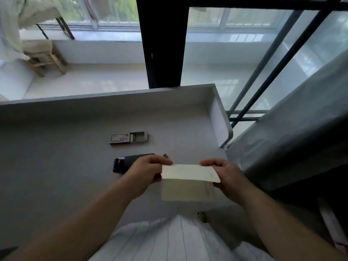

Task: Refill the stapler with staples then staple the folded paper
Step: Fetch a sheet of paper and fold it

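Cream folded paper point(188, 182), creased across its middle, is pinched by left hand point(145, 172) and right hand point(228, 178).

desk point(56, 166) lies open at left; stapler point(128, 162) and staple box point(129, 138) block the middle.

A grey desk point(56, 157) with a raised white rim at its far and right edges fills the middle of the view. Beyond it a black pillar point(162, 44) stands upright before a window point(105, 14) (green foliage shows blurred through the glass). At far left a wooden stool point(45, 57) sits on the pale floor point(94, 80), with light cloth point(11, 25) draped above it. To the right, dark metal bars point(278, 59) slant beside a grey sheet point(301, 119).
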